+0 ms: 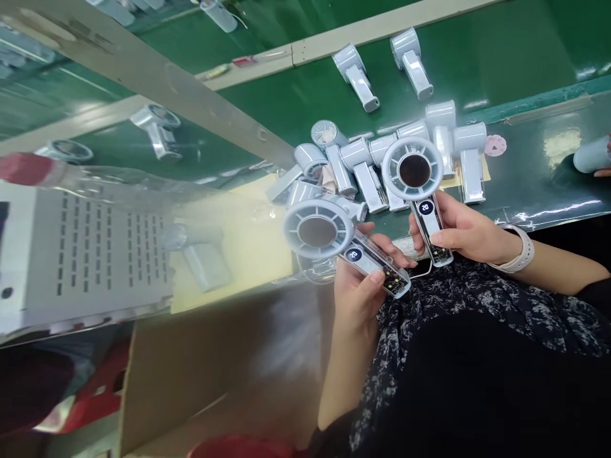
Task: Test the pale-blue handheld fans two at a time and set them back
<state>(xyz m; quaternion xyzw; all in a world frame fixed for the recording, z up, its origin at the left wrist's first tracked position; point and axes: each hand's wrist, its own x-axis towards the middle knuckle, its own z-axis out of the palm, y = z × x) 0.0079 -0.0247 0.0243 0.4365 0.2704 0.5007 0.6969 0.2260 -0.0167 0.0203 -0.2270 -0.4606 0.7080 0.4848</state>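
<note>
My left hand [356,296] is wrapped round the handle of a pale blue handheld fan [317,230], thumb on its front near the lower end. A second handheld fan [414,170] of the same kind is in my right hand [465,230], with the thumb pressed on its handle. Both fans face up toward me, and a small round display with digits glows on each handle. Part of the interiors shows through the clear handle fronts. Just beyond them, several more fans [367,181] lie close together on the green bench [525,178].
Two fans [358,76] lie farther back on the conveyor belt [477,63]. To the left are a white vented box [95,254], a clear bottle with a red cap [23,170], a yellow sheet [258,222] and a cardboard box [214,356]. Another person's hand [604,172] appears at the right edge.
</note>
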